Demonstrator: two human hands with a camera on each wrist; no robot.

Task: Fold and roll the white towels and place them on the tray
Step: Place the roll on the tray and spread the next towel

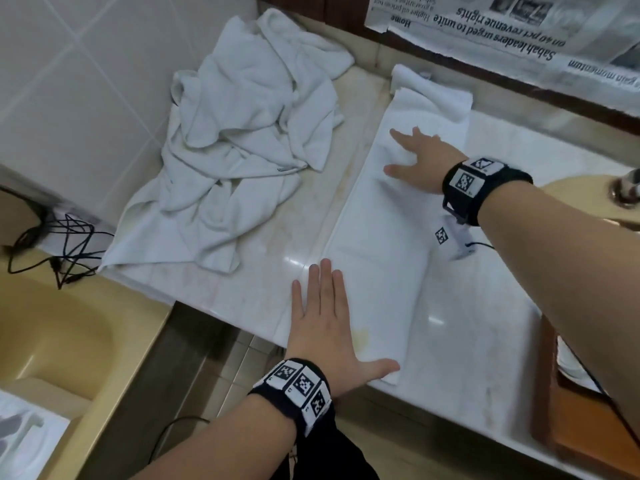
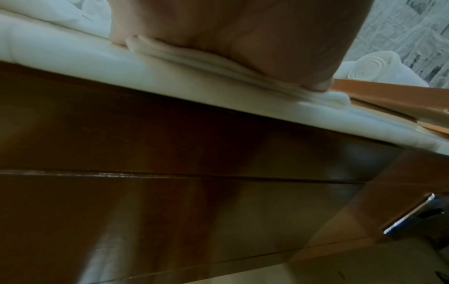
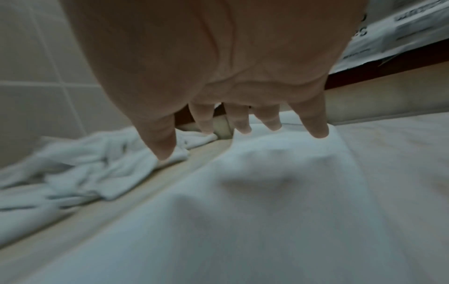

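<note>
The left hand (image 1: 323,327) lies nearest, flat with straight, slightly spread fingers pressing the near end of the folded towel (image 1: 388,244) at the counter's front edge; the left wrist view shows the palm (image 2: 255,38) bearing down on the stacked layers of cloth (image 2: 218,63), which bulge a little at the fold.

The marble counter (image 1: 478,323) is pale, glossy and faintly stained. On it, the folded towel is a long, narrow white band, smooth and flat with a stitched hem along its left side, running from the front edge toward the back edge. Its far end looks rougher, with terry pile.

The heap of unfolded towels (image 1: 242,150) sits crumpled and deeply creased at the counter's left edge, against the tiled wall, apart from the band.

The wooden tray (image 1: 581,431) lies at the counter's right front corner, orange-brown with a raised rim. In the left wrist view a rolled towel (image 2: 371,69) rests on it, its end a tight spiral.

The right hand (image 1: 419,157) is open, fingers (image 3: 313,123) extended and splayed over the far half of the band. Whether the fingertips touch the cloth cannot be told.
</note>
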